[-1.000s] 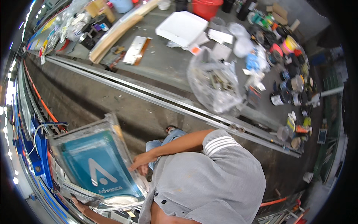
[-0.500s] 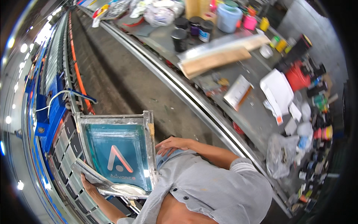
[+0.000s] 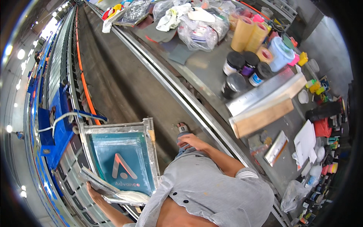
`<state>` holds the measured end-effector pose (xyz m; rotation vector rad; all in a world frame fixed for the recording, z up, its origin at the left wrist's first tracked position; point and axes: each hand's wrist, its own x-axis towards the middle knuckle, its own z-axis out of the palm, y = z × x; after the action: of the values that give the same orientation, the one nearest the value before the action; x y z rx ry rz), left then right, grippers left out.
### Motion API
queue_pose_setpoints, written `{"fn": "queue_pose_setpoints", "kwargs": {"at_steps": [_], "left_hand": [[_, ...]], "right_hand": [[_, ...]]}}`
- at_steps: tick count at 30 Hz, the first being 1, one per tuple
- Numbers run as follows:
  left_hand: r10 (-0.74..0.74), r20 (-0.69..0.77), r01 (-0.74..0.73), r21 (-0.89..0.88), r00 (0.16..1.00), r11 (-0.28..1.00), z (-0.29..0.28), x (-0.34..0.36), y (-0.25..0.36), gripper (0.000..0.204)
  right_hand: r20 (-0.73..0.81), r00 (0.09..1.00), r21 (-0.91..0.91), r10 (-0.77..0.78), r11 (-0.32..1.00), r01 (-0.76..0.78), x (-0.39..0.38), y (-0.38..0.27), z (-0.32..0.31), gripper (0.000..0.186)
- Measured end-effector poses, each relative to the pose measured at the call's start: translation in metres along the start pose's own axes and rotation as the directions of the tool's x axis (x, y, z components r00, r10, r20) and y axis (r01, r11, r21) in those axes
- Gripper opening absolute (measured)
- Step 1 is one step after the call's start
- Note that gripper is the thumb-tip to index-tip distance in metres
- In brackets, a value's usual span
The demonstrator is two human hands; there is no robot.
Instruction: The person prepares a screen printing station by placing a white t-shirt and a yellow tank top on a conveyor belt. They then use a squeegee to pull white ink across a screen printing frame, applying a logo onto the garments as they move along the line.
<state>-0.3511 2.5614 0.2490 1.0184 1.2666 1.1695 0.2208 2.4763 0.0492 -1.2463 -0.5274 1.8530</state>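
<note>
Biggest thing in the room, the long grey worktable runs slantwise along the far side, cluttered well down its length, and the bare floor stretches out below its metal edge. Here's the person's grey shirt, filling the near side, open low down.

Now the framed screen! It's right in front of the left side of the body, its near corner up against the shirt. Teal mesh, a pale peaked shape with one reddish side, a dot, a line of lettering below. Just beyond its far-left corner sits a blue bracket, a pale cable looping over it.

Over on the table, bulging clear bags, then a wooden bar alongside a silvery one. Back to the screen: a metal bar lies slanted across its near-left corner, whitish stuff spread beside it. Tan tape rolls stand upright behind the dark-lidded jars.

And the hands! The left hand is against the metal bar's outer edge; its fingers are partly hidden, so I can't tell how firmly they close. The right hand rests on the jeans at the knee, fingers loosely bent; whether they pinch the denim, I can't tell. Smallest, a sandalled foot pokes out beyond.
</note>
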Motion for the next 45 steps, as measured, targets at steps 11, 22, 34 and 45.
{"fn": "queue_pose_setpoints", "kwargs": {"at_steps": [11,22,34,45], "left_hand": [[0.076,-0.393,-0.096,-0.032,0.916,0.995,0.052,0.116,0.048,0.068],[-0.017,-0.505,-0.026,-0.077,0.863,0.997,0.062,0.453,0.068,0.067],[-0.075,-0.352,0.055,-0.065,0.933,0.996,0.094,0.775,0.130,0.067],[-0.121,-0.333,0.134,0.014,0.935,0.991,0.117,0.961,0.200,0.066]], "right_hand": [[0.041,0.934,-0.571,-0.355,0.759,0.313,0.258,-0.248,0.019,0.025],[-0.928,0.359,0.304,-0.100,0.354,0.885,0.404,-0.496,-0.139,0.017],[-0.772,-0.252,-0.634,-0.584,0.739,0.230,0.538,-0.556,-0.101,0.018],[-0.954,-0.295,-0.265,-0.057,0.621,0.738,0.485,-0.623,-0.181,0.041]]}}
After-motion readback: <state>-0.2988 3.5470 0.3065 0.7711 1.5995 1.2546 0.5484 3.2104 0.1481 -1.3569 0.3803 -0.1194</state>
